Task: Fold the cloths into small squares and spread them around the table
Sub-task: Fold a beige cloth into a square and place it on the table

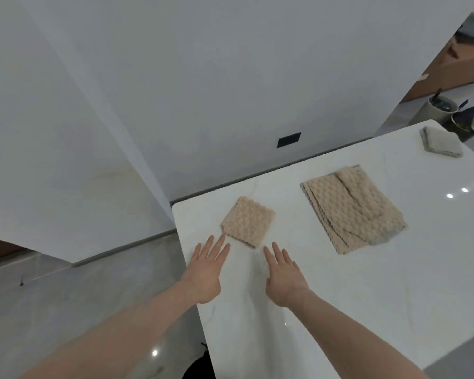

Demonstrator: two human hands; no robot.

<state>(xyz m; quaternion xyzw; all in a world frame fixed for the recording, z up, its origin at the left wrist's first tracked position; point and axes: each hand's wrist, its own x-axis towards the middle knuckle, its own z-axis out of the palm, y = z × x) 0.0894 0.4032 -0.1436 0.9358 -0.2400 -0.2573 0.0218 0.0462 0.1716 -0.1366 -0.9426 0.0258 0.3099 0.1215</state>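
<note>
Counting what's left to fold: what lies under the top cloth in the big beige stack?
Under the top cloth, scalloped edges of more beige cloths show, and a grey corner pokes out. Their number is hidden.

I am seeing a white glossy table (394,283) reflecting ceiling lights, a plain white wall (203,77) ahead of the hands carrying a black outlet plate (288,139), grey marbled floor (66,310) lying to their left, and cups (449,110) and brown cabinetry (449,69) sitting far right.

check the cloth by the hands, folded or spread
Folded: the cloth is a small thick square near the table corner, far smaller than the stack beside it.
</note>
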